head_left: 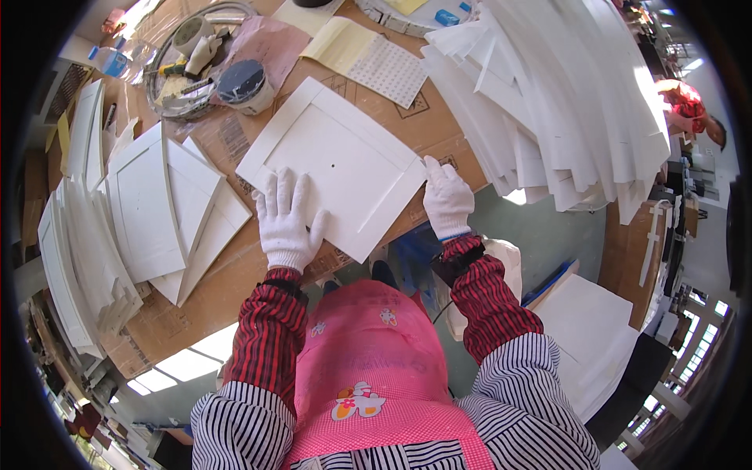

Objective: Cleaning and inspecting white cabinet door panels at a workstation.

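A white framed panel (338,149) with a small dark dot near its middle lies at an angle on the cardboard-covered table. My left hand (286,215), in a white glove, rests flat on the panel's left part with its fingers spread. At the panel's right corner, my right hand (448,197), also gloved in white, has its fingers bent around the edge; the underside of that grip is hidden. Beyond the panel lies a yellow-backed sheet of white dot stickers (389,72).
To the left lean white panels (145,207) in overlapping stacks. A tall pile of white panels (548,102) stands at the right. A tub with a dark lid (244,84), a coiled hose (157,98) and a bottle (110,60) sit at the far left. More white sheets (587,329) lie lower right.
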The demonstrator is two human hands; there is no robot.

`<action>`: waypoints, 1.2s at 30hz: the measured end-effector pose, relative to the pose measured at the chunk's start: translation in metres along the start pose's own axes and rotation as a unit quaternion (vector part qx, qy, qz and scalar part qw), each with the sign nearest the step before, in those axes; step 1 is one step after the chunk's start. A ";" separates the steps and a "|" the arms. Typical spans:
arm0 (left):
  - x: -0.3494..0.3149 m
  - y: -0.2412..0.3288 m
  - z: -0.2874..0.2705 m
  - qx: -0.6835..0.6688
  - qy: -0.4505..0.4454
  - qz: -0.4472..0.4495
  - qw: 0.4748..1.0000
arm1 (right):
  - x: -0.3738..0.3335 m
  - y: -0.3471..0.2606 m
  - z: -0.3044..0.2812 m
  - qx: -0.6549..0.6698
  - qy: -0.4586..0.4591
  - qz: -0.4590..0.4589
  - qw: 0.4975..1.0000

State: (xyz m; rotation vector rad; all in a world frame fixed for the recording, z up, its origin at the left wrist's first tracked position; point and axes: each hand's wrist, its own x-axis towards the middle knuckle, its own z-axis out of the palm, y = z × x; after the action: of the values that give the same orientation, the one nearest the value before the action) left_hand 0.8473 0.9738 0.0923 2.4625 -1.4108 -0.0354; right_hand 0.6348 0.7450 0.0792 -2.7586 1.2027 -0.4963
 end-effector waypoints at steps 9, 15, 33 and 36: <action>-0.009 0.001 0.000 0.013 -0.024 -0.016 1.000 | -0.052 -0.051 -0.008 0.095 -0.070 -0.094 0.989; -0.006 0.003 0.003 0.034 -0.040 -0.002 0.999 | 0.005 0.004 -0.015 0.039 -0.030 0.083 0.995; -0.008 -0.002 0.000 0.037 -0.050 -0.019 0.998 | -0.072 -0.063 -0.005 0.166 -0.102 -0.162 0.967; -0.010 0.001 0.002 0.040 -0.042 -0.007 0.998 | -0.038 -0.034 0.000 0.145 -0.038 -0.052 0.987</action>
State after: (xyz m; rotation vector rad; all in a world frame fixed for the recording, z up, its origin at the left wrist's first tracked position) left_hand 0.8410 0.9819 0.0890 2.5640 -1.4551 -0.0877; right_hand 0.6349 0.7961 0.0765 -2.5744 0.8936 -0.5229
